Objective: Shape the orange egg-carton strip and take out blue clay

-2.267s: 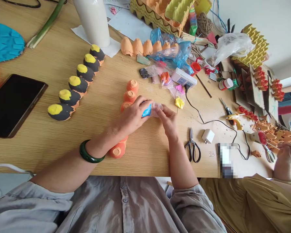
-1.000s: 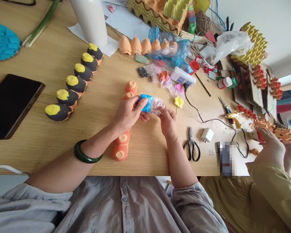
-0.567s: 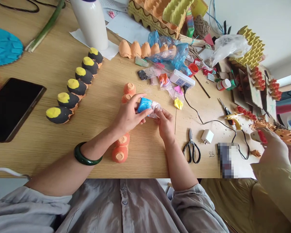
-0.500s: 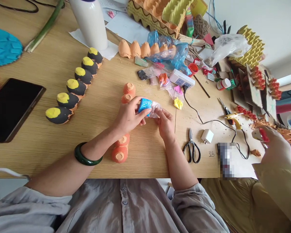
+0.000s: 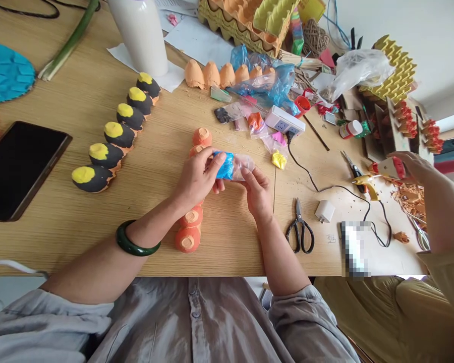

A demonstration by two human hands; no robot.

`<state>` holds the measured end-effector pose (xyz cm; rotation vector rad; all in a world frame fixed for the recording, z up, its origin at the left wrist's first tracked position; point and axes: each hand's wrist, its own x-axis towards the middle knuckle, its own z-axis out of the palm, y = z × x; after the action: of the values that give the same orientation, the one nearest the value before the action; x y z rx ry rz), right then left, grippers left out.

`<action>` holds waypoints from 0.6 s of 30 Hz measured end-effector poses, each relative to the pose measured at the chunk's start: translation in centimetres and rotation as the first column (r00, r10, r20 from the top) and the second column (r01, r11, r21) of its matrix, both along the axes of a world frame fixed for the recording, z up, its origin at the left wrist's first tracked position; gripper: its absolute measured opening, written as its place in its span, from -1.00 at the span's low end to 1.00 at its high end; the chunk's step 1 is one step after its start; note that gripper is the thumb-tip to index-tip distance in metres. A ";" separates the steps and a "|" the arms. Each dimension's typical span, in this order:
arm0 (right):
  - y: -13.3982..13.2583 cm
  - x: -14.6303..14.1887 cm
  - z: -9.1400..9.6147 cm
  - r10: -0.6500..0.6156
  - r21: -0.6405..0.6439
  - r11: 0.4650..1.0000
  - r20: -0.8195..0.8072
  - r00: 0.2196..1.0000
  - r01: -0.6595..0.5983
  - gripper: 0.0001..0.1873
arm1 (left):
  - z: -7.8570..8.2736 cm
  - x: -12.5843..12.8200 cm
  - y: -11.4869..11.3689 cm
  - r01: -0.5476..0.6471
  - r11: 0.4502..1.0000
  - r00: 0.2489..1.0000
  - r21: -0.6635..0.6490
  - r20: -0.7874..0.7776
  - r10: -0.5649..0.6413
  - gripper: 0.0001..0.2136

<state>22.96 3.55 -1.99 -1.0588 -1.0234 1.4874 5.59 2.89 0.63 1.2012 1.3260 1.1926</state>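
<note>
Between my two hands is a small clear plastic bag [image 5: 242, 162] with a lump of blue modelling clay [image 5: 224, 166] in its left part. My left hand [image 5: 200, 175] pinches the blue end, thumb on top. At the clear end, my right hand [image 5: 258, 191] grips the plastic between thumb and fingers. Under my left hand lies a row of orange egg-carton cups [image 5: 191, 218], partly hidden by it. To the left stands a slanting row of egg-carton cups covered in black with yellow tops [image 5: 113, 130].
Black-handled scissors [image 5: 299, 227], a white charger [image 5: 324, 210] and a power strip [image 5: 284, 121] lie to the right. Bagged yellow clay [image 5: 278, 160] is beyond my hands. A phone [image 5: 20, 169] lies left. At far right a co-worker's hand [image 5: 416, 166] holds a red-and-white object.
The bag has flattened and turned slightly in my fingers, with my left thumb moved back along the blue clay. The co-worker's hand has moved up and away from the table's near edge.
</note>
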 end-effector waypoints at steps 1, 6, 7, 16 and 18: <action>-0.1 0.0 0.0 0.022 0.023 1.000 -0.010 1.000 -0.021 -0.60 | 0.0 0.0 0.0 -0.010 1.000 1.000 -0.003 0.004 0.010 -0.74; -0.6 -0.6 -0.6 0.107 0.085 0.991 0.009 0.994 -0.107 -0.44 | 0.2 -0.3 0.0 -0.063 0.996 0.990 0.066 -0.119 0.071 -0.59; -0.8 -0.8 -0.8 0.110 0.082 0.990 0.027 0.994 -0.112 -0.40 | 0.2 -0.3 0.0 -0.072 0.993 0.984 0.092 -0.156 0.085 -0.58; -2.1 -2.0 -0.7 0.049 0.122 0.991 0.098 0.994 -0.061 -0.43 | -0.2 -0.4 -0.1 -0.113 0.980 0.939 0.164 -0.306 0.159 -0.47; -2.2 -2.2 -0.7 0.069 0.117 0.990 0.119 0.991 -0.083 -0.36 | -0.6 -0.4 0.0 -0.110 0.975 0.926 0.195 -0.337 0.172 -0.45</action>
<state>20.73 1.36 -2.67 -1.0374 -1.2319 1.4187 5.18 2.85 0.01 1.5198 1.6231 1.2541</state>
